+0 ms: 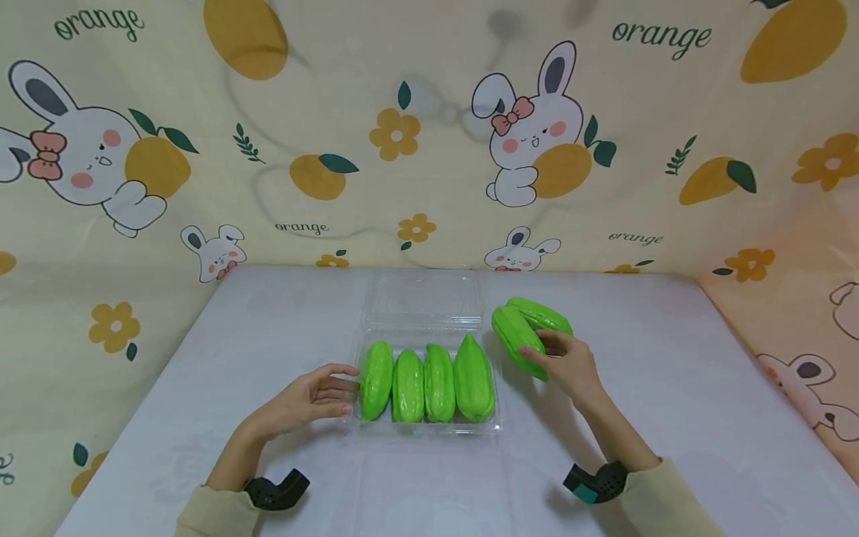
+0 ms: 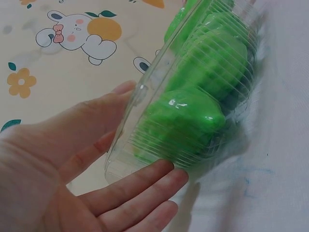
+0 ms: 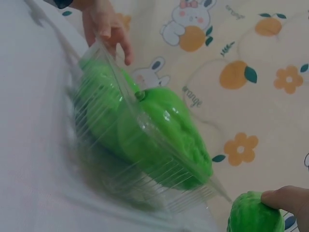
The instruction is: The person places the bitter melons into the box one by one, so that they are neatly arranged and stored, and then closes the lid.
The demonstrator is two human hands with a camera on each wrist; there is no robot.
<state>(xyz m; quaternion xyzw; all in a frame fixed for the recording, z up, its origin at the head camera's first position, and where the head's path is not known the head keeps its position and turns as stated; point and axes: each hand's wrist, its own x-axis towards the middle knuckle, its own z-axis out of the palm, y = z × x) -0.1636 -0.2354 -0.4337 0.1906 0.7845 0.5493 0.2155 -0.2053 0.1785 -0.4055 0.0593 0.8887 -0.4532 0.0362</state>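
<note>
Several glossy green bitter melons stand side by side in a clear plastic clamshell box. My left hand is at the box's left side, its fingers fairly straight. In the left wrist view, thumb and fingers are spread about the ribbed wall of the box. Right of the box, my right hand grips a bitter melon between thumb and fingers. Behind that one lies another bitter melon, partly hidden by it and the hand. In the right wrist view, only the thumb and the tip of the held melon show.
The box's transparent lid lies folded back behind it. A pale table spreads around. Behind and at both sides hangs a cream cloth printed with rabbits and oranges.
</note>
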